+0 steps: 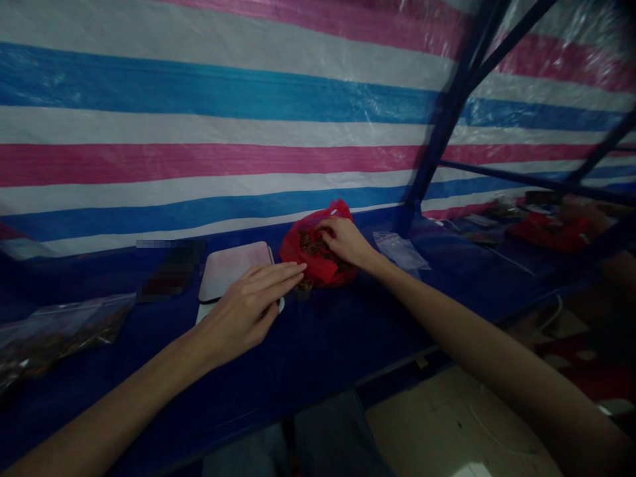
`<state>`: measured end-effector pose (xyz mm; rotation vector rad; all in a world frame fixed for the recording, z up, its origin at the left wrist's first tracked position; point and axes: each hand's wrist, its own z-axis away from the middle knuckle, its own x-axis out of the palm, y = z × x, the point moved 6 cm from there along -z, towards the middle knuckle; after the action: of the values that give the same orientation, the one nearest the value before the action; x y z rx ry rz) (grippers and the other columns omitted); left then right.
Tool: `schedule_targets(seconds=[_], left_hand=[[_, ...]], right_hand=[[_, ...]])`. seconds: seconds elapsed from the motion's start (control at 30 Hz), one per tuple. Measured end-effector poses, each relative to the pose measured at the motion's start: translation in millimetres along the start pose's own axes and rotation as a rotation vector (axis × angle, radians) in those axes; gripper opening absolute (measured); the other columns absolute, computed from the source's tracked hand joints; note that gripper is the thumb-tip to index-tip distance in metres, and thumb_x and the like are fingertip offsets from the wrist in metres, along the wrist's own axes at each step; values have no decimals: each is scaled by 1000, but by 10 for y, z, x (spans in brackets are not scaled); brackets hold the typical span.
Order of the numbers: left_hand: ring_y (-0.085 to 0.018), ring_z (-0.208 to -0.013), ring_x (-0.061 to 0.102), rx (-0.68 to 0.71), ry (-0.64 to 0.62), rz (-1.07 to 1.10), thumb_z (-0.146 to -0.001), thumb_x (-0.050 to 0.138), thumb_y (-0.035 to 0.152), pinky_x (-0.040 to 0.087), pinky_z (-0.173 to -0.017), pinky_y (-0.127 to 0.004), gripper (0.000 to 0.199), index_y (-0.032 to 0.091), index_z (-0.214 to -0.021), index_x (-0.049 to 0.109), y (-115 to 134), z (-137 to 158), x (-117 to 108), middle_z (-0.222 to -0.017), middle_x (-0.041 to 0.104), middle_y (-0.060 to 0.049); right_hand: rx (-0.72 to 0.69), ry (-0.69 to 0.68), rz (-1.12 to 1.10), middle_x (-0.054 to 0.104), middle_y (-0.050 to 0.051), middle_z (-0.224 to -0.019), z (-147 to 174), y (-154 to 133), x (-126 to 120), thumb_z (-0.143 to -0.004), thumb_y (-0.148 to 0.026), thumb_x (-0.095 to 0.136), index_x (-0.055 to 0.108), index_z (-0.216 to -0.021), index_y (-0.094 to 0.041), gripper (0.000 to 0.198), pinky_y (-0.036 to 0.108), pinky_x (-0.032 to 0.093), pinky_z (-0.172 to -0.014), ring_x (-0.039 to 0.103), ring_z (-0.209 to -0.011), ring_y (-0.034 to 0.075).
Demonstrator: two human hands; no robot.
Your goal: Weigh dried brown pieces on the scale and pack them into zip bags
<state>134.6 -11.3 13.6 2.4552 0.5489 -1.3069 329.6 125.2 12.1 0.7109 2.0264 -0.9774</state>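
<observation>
A red plastic bag (325, 271) lies open on the blue table and holds many small brown pieces (311, 244). My right hand (342, 240) reaches into it from the right, its fingers curled down among the pieces. What lies between those fingertips is too dim to make out. My left hand (256, 298) is stretched out flat, with its fingertips at the near left edge of the bag. Just below those fingertips stands a small clear cup (303, 291) with some brown bits in it. A flat-topped white scale (236, 268) is partly covered by my left hand.
Left of the scale lies a dark, blurred object (173, 268), and further left a clear bag of brown pieces (64, 334). Clear zip bags (400, 250) lie right of the red bag. A blue metal post (442, 126) rises behind. Another red bag (551, 228) is at far right.
</observation>
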Motion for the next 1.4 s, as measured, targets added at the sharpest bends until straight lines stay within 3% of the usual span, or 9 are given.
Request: schedule_targets(seconds=[0.2,0.5,0.73,1.03,1.23,1.4], left_hand=[[-24,-134,57,19,60,-40,-89,45,1,50,-109,-54,54,22,-137,60,-29,16,-151,-144,62,-10],[-24,-140,50,6,-131,48,-83,44,-2,40,-117,-53,72,28,-148,50,-20,-35,3,-150,57,-5],[-26,-142,48,-27,-158,7,-81,47,-1,41,-116,-54,76,33,-149,49,-61,10,43,-155,50,-5],[-27,-143,47,-22,-161,-12,-84,46,0,42,-116,-56,73,27,-152,45,-42,21,27,-157,48,-9],[-25,-143,47,-10,-155,30,-83,47,-1,42,-116,-55,76,31,-152,44,1,40,20,-158,47,-7],[-26,-143,47,-33,-174,14,-83,47,-1,44,-114,-54,81,36,-154,40,-4,62,43,-160,44,-5]], right_hand=[[-4,28,41,76,13,-107,-5,45,-49,-90,-8,48,76,-110,-13,34,37,50,-92,69,-99,25],[-167,-118,83,74,16,-119,-29,33,91,-97,-13,53,74,-117,-12,29,42,49,-101,68,-110,28],[-260,-208,-24,73,13,-124,-23,-11,135,-97,-11,55,73,-120,-15,29,42,47,-107,67,-115,23],[-225,-179,-25,74,13,-123,-22,-3,120,-92,-2,53,74,-119,-15,37,41,48,-106,67,-114,22],[-232,-171,-49,75,14,-117,-35,49,122,-92,-8,59,75,-113,-13,27,40,50,-101,69,-107,23],[-203,-194,-61,75,13,-117,-23,64,151,-80,4,62,75,-112,-15,39,38,50,-99,68,-108,23]])
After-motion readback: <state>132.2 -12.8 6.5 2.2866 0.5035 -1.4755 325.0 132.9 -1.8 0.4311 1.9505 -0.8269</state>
